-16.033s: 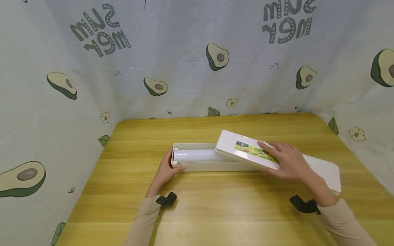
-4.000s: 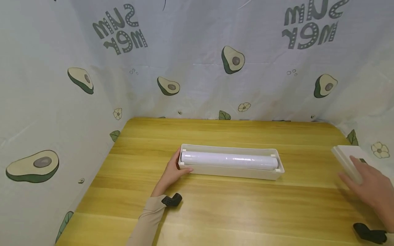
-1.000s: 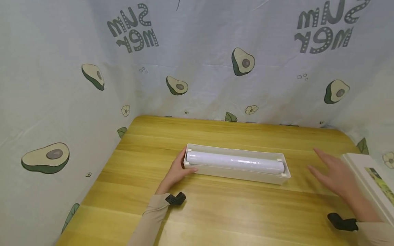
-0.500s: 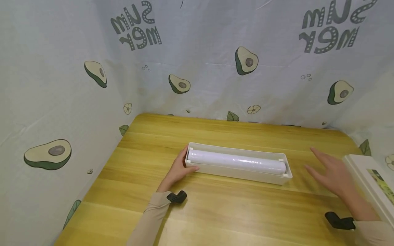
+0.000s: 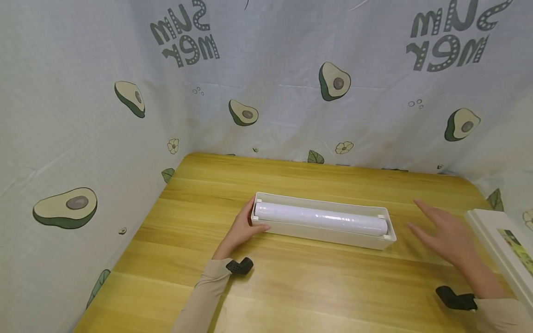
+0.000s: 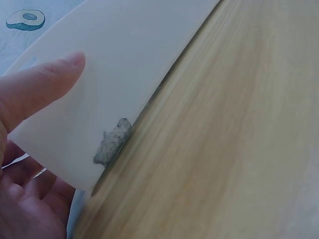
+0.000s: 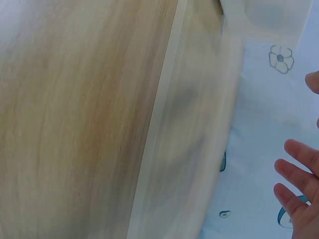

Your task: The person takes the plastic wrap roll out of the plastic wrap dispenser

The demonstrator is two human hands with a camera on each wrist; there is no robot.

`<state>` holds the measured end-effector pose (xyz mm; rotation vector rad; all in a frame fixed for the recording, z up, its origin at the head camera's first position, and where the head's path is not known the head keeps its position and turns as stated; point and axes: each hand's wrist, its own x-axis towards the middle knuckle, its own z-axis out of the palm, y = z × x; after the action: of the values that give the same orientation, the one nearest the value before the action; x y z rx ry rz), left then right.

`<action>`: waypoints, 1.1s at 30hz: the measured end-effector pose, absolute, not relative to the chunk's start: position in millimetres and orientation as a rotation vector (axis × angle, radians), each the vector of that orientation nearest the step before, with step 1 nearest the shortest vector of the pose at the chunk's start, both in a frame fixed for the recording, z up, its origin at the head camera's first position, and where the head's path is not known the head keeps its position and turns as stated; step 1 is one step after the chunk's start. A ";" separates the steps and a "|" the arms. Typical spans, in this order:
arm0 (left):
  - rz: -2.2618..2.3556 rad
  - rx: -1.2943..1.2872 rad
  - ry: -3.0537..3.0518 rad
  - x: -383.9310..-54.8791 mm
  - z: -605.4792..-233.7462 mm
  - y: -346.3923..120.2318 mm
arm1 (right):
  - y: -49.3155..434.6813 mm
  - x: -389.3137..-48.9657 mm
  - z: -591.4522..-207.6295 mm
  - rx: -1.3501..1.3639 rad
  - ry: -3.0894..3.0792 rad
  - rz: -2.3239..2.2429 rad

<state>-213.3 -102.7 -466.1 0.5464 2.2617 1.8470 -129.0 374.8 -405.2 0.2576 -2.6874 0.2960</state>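
Observation:
A long white cling film box stands uncovered on the table, with a roll of cling film lying inside it. My left hand grips the box's left end, thumb on the front wall and fingers round the end. In the left wrist view the thumb presses on the white wall, which carries a grey patch near its lower edge. Beyond the box's right end, my right hand is in the air with fingers extended, holding nothing. Its fingers show at the edge of the right wrist view.
The white lid, with a green and yellow label, lies at the table's right side, partly out of view. It seems stacked on another white piece. A curtain printed with avocados hangs behind the wooden table.
The right hand carried the lid from above the box to the right side and let it go. It has since moved left towards the box. The left hand stays on the box.

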 end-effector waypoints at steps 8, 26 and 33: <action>1.822 0.540 2.244 -201.3 -438.8 -103.7 | 363.7 -130.6 -400.3 0.290 -2.670 0.307; 1.817 0.528 2.253 -201.7 -439.1 -106.4 | 346.4 -137.0 -401.5 0.396 -2.624 0.352; 1.814 0.535 2.259 -203.2 -437.1 -104.2 | 345.1 -137.8 -398.9 0.370 -2.672 0.358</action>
<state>-203.2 -104.2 -437.1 0.5354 2.2589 1.8141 -137.8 345.1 -398.9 0.3701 -2.6724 0.3585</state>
